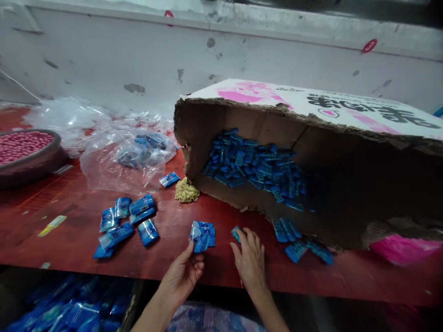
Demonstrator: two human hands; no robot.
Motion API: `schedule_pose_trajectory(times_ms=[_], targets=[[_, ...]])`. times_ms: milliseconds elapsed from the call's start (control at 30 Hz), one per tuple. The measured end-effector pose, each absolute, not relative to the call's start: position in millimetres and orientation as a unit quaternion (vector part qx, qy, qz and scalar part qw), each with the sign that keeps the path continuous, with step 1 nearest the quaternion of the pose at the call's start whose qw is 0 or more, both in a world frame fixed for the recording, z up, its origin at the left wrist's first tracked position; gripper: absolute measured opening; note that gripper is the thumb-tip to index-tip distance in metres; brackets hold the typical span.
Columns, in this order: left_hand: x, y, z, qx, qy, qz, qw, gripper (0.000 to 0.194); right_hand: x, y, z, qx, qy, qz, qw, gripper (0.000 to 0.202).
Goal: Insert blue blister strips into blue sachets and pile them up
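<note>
Near the table's front edge, my left hand [188, 269] pinches the lower left corner of a blue packet [200, 235], which overlaps another blue piece. To its right, my right hand [249, 253] has its fingers curled over a small blue blister pack [236, 234], whose upper left end shows beside the fingertips. Several blue packs [286, 230] lie right of my right hand, before the torn opening of a cardboard box [228, 196]. Inside the box is a heap of blue blister packs [256, 161]. Several glossy blue packets [116, 234] lie at the left.
A bowl [51, 157] of pink pieces stands at the far left. Clear plastic bags [100, 161] lie behind the packets, and a crumpled yellowish clump [187, 190] sits by the box corner. Below the red table [69, 249], a container holds blue packets [79, 313].
</note>
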State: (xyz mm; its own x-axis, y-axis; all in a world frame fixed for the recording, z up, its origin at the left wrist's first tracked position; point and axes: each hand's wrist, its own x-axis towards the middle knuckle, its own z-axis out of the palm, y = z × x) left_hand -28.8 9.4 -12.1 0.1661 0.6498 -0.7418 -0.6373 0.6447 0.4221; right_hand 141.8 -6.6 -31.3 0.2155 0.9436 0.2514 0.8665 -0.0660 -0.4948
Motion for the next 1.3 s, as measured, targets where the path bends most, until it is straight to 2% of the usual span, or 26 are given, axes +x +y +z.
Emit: schedule_pose_trajectory(times_ms=[133,233,333,467,700,800,867,933,1000,1100,1200,1300], targets=[[-29.1,7.4,-18.7,0.119,0.483,0.434,0.751,0.022,126.7,2.7,-10.9,-0.624,-0.554,0.338,0.435,0.033],[-29.0,8.1,-19.6,0.207,0.490,0.432,0.728,0.025,113.5,10.6,-7.4,-0.533,-0.470,0.533,0.460,0.036],[-29.4,9.8,-18.3,0.219,0.486,0.435,0.726,0.023,102.7,17.4,-10.0,-0.505,-0.402,0.598,0.474,0.031],[-29.6,9.3,-21.1,0.175,0.450,0.422,0.767,0.021,95.5,20.6,-13.5,-0.524,-0.374,0.576,0.504,0.028],[-25.6,6.6,-26.2,0.144,0.443,0.426,0.775,0.024,89.2,16.6,-19.4,-0.576,-0.440,0.494,0.480,0.019],[-26.6,6.9,-23.4,0.117,0.446,0.426,0.778,0.024,95.2,13.3,-15.1,-0.572,-0.493,0.463,0.464,0.028],[-28.7,7.6,-22.0,0.092,0.461,0.429,0.772,0.023,107.1,10.1,-10.3,-0.598,-0.551,0.374,0.446,0.037],[-30.9,8.6,-21.3,0.063,0.484,0.433,0.758,0.019,123.2,5.8,-7.7,-0.656,-0.610,0.225,0.383,0.038],[-32.0,10.1,-21.0,0.037,0.504,0.437,0.744,0.016,138.1,1.0,-10.6,-0.713,-0.639,0.097,0.272,0.035],[-30.8,12.3,-20.5,0.010,0.512,0.442,0.736,0.015,149.7,-3.4,-24.1,-0.741,-0.651,0.023,0.162,0.030],[-27.9,13.2,-19.2,0.003,0.510,0.451,0.732,0.015,149.4,-1.5,-36.6,-0.724,-0.659,0.037,0.199,0.030],[-26.3,12.7,-17.8,0.009,0.517,0.459,0.723,0.014,145.9,2.2,-35.2,-0.686,-0.633,0.153,0.325,0.023]])
